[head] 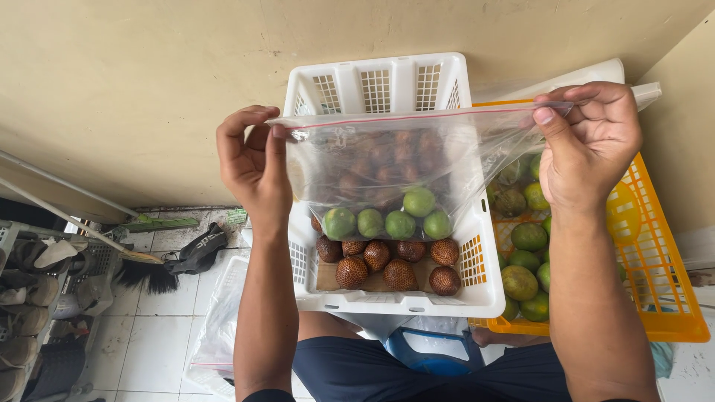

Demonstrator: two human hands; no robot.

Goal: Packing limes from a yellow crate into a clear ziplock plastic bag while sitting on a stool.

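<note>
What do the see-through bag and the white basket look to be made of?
The bag looks like thin, glossy clear plastic film: it wrinkles, shows the green fruits inside, and has a zip strip. The white basket seems rigid moulded plastic, smooth, with grid openings.

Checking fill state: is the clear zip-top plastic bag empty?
Not empty. The clear zip-top plastic bag, held taut by left hand and right hand, has five round green fruits at the bottom.

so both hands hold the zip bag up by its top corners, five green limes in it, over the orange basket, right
Not quite. In the head view the left hand and right hand hold the zip bag with five green limes over the white basket; the orange basket sits beside it.
</note>
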